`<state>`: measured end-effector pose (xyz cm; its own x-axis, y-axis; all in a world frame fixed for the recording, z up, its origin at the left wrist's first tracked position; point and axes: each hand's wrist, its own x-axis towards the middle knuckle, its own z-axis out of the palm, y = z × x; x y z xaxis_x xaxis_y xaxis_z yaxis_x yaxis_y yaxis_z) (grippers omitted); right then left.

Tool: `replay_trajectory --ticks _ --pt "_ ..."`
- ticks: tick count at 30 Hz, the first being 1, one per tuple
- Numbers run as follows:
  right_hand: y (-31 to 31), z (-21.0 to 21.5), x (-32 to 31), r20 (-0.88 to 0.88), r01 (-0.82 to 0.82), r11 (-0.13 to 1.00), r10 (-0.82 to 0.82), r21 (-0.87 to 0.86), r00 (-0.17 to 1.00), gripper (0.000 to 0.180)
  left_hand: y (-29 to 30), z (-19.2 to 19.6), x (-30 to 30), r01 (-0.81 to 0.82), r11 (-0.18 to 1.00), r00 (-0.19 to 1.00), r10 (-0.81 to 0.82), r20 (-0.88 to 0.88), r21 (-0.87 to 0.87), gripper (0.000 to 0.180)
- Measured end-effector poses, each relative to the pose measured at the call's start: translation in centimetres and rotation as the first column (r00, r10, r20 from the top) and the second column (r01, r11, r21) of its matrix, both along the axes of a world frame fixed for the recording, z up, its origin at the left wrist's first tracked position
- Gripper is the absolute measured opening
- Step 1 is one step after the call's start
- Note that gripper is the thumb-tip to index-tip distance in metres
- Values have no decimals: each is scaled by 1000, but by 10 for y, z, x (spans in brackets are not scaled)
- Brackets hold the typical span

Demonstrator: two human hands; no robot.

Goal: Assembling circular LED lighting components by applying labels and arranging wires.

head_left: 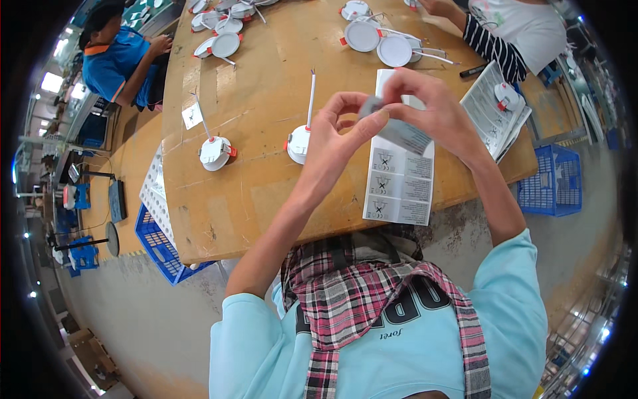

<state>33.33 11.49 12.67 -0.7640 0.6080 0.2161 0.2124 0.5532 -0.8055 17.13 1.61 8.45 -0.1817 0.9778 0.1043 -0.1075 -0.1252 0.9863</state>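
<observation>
My left hand (339,126) and my right hand (432,106) meet above the table, thumbs and fingertips pinched together. Between them is a thin grey printed sticker (407,135), slightly blurred and tilted. Beneath it lies a white sheet of printed labels (399,189), its near end reaching the table edge. Just left of my left hand stands a round white downlight (299,145) with red clips and an upright white cable. Farther left is a similar downlight (214,154), its cable also pointing up.
Several more downlights (226,44) lie at the far left of the brown table (266,219), others (395,50) at the far middle. A stack of label sheets (488,120) bears one downlight (506,97). Two co-workers sit at the far sides. Blue baskets (550,181) flank the table.
</observation>
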Motion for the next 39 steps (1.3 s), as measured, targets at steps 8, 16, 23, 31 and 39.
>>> replay_trajectory --ticks 8,16,23,31,39 --pt "-2 -38 -18 -206 70 949 -138 -306 969 33 -4 -13 -34 -21 992 963 54 264 -128 14" --pt "0 -49 -31 51 173 866 -169 -470 984 27 -2 -37 -68 -61 980 980 94 173 -187 19" --pt "3 -51 -45 68 203 845 -196 -495 978 24 -8 -38 -105 -40 986 982 69 174 -162 55" --pt "-2 -56 -70 132 243 841 -204 -484 970 25 -9 -17 -102 115 980 984 -89 154 -165 72" --pt "-4 -55 -84 158 224 863 -169 -452 973 31 14 -34 -115 41 940 999 -28 44 -339 48"
